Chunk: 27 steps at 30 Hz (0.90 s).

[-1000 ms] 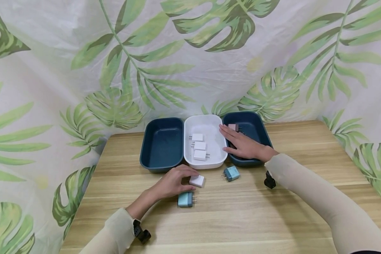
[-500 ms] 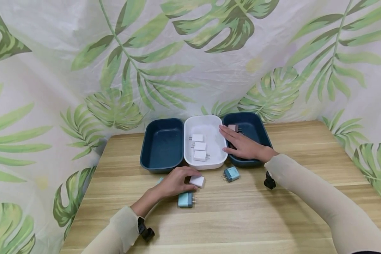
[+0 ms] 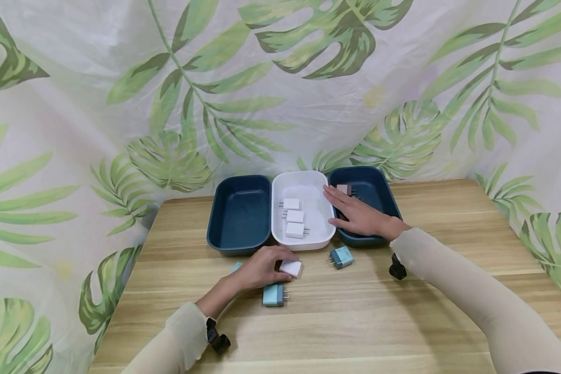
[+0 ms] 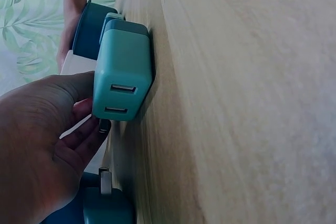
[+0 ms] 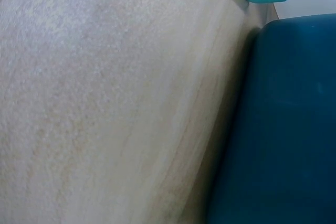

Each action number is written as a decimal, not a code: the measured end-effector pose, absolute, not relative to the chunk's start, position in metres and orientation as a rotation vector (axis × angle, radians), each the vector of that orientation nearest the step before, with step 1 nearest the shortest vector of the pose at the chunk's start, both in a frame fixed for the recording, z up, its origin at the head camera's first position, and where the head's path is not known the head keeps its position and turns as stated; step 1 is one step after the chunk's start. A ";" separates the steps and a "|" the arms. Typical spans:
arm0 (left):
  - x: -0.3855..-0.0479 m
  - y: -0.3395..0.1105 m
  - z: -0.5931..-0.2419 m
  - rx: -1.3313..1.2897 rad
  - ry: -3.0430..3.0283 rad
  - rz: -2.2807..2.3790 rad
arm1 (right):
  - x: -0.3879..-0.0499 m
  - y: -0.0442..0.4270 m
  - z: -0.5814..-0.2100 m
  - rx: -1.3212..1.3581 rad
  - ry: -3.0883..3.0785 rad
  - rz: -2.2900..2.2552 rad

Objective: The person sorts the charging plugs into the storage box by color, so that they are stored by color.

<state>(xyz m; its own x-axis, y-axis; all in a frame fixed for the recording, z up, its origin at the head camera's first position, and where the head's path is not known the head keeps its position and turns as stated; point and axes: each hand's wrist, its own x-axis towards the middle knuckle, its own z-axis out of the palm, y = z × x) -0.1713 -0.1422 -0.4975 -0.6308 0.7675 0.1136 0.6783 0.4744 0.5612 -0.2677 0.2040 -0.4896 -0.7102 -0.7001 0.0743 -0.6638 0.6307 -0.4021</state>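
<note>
- I can make out no readable text, brand or number on the chargers (image 3: 341,257) or trays (image 3: 240,218) in my head view.
- I read none in either wrist view.

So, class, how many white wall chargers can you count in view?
4: the back charger, middle charger and front charger lie in the white tray, and the left hand pinches the fourth charger. Others could be hidden by that hand or the right hand.

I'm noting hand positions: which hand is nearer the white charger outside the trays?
Left. The left hand is at the white charger, fingers and thumb curled around it; the right hand is farther off, beyond it and to the right, over the right-hand blue tray.
</note>
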 end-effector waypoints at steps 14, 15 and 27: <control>-0.172 -0.141 -0.498 1.254 2.564 0.850 | -0.268 0.204 -0.490 -1.135 2.757 -0.604; -0.171 -0.141 -0.497 1.253 2.565 0.849 | -0.268 0.204 -0.490 -1.133 2.758 -0.602; -0.164 -0.141 -0.484 1.224 2.529 0.854 | -0.268 0.203 -0.491 -1.132 2.765 -0.609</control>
